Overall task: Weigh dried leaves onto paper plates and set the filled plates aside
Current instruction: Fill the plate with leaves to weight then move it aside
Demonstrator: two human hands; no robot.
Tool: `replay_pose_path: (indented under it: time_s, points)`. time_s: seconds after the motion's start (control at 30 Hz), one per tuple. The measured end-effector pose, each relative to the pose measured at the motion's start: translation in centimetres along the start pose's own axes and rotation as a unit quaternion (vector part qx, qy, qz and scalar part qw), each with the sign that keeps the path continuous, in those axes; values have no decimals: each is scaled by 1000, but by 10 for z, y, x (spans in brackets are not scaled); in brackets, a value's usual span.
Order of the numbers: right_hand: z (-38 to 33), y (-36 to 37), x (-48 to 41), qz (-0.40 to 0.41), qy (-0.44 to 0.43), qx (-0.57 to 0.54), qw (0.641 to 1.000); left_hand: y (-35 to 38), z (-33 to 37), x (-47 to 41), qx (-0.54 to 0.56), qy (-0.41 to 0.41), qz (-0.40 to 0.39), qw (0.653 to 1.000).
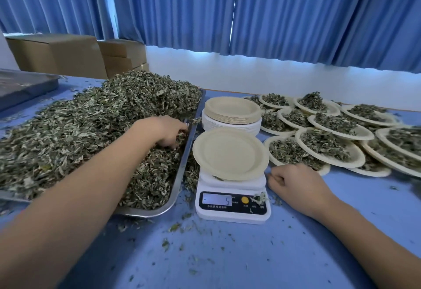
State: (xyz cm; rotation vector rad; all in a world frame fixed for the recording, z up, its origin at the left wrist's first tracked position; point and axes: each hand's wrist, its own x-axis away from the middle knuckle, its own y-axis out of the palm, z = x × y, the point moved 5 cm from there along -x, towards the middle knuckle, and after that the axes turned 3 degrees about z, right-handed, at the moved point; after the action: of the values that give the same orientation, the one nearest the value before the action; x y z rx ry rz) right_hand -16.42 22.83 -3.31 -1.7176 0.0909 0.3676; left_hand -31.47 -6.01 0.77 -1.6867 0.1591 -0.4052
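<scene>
A big heap of dried leaves (91, 124) fills a steel tray (180, 175) on the left. My left hand (166, 130) is dug into the leaves near the tray's right rim, fingers curled around a clump. An empty beige paper plate (230, 153) sits on a white digital scale (232, 204) in the middle; the display shows a 5. My right hand (293, 183) rests on the table just right of the scale, fingers curled in with nothing in them. Behind the scale stands a stack of empty plates (232, 113). Several filled plates (323, 147) overlap at the right.
The blue table (227, 254) is strewn with leaf crumbs around the scale. A second steel tray (25, 83) lies at the far left, with cardboard boxes (68, 54) behind it. Blue curtains (296, 15) and a white wall close the back.
</scene>
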Motion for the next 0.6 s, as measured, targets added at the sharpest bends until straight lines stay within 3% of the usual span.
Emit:
replay_pose_path:
  time_s: [0.6]
  points:
    - [1,-5,1,3,15,-75,997,-46,-9,39,60,21,53,997]
